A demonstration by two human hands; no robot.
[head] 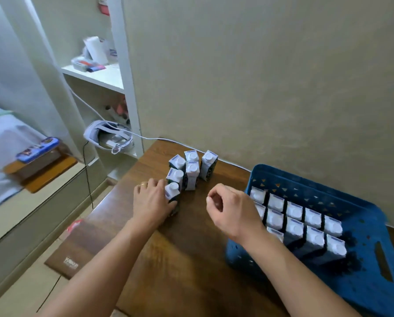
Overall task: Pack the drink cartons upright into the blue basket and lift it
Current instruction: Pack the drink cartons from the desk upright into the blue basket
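Observation:
Several dark drink cartons with white tops (191, 170) stand in a cluster on the wooden table (187, 259) near the wall. My left hand (151, 202) wraps around the nearest carton (172, 193) of that cluster. The blue basket (374, 271) sits at the right with several cartons (306, 225) standing upright in rows in its left part. My right hand (230, 211) hovers between the cluster and the basket's left rim, fingers curled loosely with nothing in them.
A white cable (168, 140) runs along the wall behind the table. A white shelf unit (113, 76) with a headset (109, 138) stands at the back left. The table's left edge drops to the floor beside my left arm.

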